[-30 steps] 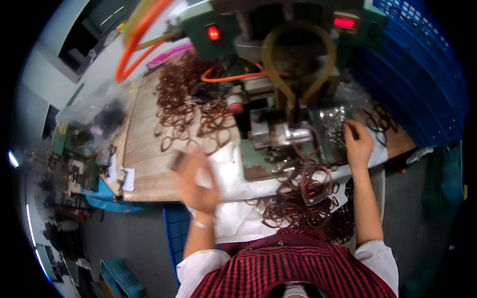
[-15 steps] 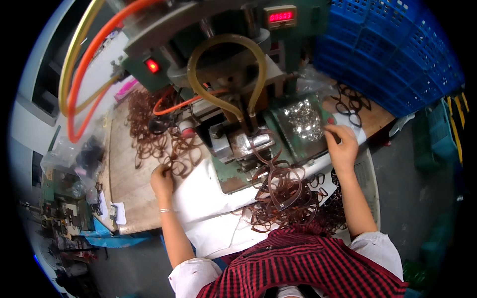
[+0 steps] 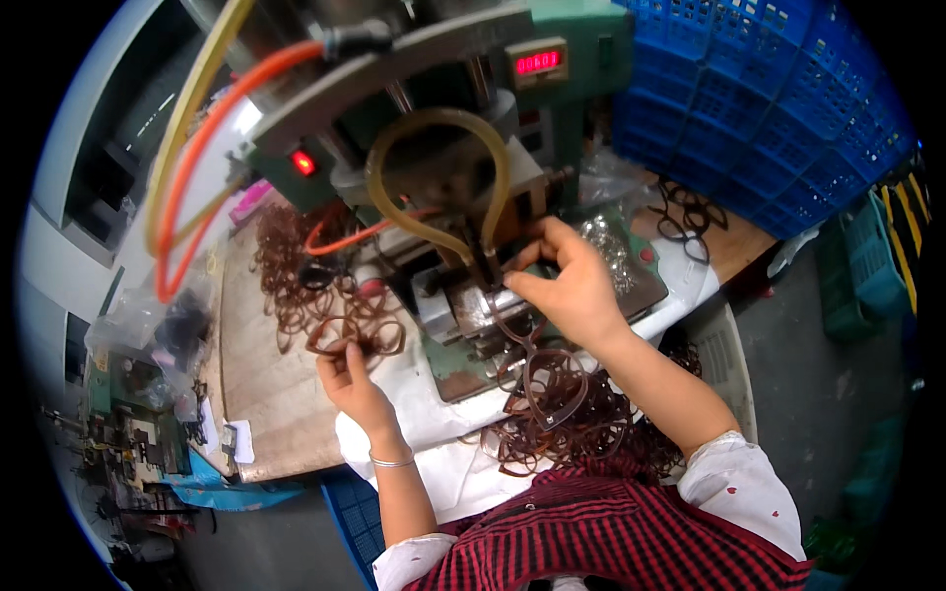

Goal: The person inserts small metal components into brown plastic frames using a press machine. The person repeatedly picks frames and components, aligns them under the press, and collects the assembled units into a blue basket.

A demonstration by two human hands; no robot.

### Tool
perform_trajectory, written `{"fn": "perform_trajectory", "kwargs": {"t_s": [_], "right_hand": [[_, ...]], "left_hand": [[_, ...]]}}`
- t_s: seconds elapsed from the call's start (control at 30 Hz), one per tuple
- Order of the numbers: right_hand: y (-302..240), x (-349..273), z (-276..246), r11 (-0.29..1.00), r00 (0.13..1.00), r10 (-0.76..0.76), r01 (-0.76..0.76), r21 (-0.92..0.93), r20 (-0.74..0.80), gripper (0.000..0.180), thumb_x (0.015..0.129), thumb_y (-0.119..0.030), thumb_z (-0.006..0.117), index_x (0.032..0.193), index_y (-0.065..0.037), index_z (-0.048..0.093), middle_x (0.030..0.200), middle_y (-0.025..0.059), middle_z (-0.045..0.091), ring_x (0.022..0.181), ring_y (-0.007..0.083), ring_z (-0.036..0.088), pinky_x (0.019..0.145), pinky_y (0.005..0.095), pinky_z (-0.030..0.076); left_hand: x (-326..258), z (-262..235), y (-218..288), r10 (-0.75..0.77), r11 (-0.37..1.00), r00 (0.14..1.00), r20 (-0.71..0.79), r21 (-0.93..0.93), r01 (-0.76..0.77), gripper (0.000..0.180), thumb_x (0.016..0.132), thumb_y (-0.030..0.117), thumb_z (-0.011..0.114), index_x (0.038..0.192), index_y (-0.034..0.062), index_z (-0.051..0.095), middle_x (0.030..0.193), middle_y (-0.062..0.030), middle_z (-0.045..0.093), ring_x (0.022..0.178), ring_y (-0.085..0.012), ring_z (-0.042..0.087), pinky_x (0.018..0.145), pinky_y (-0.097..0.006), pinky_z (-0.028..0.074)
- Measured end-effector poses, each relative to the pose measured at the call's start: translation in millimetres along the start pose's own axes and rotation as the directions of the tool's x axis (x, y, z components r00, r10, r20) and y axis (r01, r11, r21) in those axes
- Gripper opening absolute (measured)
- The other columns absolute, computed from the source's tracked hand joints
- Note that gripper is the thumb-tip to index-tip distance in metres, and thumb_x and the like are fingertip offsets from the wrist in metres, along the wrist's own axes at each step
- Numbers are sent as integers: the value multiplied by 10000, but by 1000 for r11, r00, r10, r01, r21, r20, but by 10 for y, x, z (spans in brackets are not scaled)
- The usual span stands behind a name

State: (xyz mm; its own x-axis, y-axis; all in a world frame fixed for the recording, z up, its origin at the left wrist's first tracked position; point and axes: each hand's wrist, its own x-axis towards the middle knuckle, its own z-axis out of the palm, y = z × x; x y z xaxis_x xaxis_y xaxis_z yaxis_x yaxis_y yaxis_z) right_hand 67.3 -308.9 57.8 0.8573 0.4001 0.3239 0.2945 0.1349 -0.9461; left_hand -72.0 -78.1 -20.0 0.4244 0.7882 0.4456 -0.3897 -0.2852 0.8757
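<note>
Wooden table (image 3: 266, 404); left hand (image 3: 357, 389) pinches brown frame (image 3: 365, 341), long axis left-to-right; right hand (image 3: 572, 286) half-curled at press (image 3: 448, 172), hold unclear.

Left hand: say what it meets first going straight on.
Beyond the brown glasses frame it holds, the left hand would likely meet the heap of brown loop-shaped frames; depth is unclear.

2 hands at work here: 1 left hand (image 3: 357, 389), 1 right hand (image 3: 572, 286)! 1 brown frame (image 3: 363, 342) in the left, 1 second frame (image 3: 532, 345) at the 1 green press (image 3: 591, 69). On we go: 1 lit switch (image 3: 303, 163), 1 display (image 3: 538, 62), 1 looped tube (image 3: 375, 167), 1 bracelet (image 3: 391, 462). And 3 frame clusters, left (image 3: 286, 266), right (image 3: 695, 212) and front (image 3: 591, 419), too tangled to tally!
</note>
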Motion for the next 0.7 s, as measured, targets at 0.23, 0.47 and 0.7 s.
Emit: {"fn": "perform_trajectory", "kwargs": {"t_s": [0.23,0.47,0.7], "right_hand": [[-121,21,75,995,998,53,-54,84,15,502,740,-11,689,1207,37,511,793,53,648,782,115,612,782,258,473],[-266,-248,-11,986,993,10,-30,163,119,610,801,-36,700,1354,6,448,1063,102,667,1040,155,606,987,310,412],[780,-215,-872,369,962,-250,-9,-929,-109,192,742,-100,694,921,-30,701,1162,184,626,1178,364,524,1004,448,421]], "left_hand": [[200,493,1024,342,903,923,176,-333,-271,130,979,74,521,1078,-5,548,1009,-134,634,906,-211,636,820,-361,545],[230,721,1133,544,839,783,302,-232,-493,77,964,23,499,1008,-26,539,913,-180,638,748,-237,647,715,-376,579],[-122,914,933,670,444,174,721,-201,-873,255,676,30,731,915,75,656,1014,-88,714,647,-164,587,508,-258,440]]}}
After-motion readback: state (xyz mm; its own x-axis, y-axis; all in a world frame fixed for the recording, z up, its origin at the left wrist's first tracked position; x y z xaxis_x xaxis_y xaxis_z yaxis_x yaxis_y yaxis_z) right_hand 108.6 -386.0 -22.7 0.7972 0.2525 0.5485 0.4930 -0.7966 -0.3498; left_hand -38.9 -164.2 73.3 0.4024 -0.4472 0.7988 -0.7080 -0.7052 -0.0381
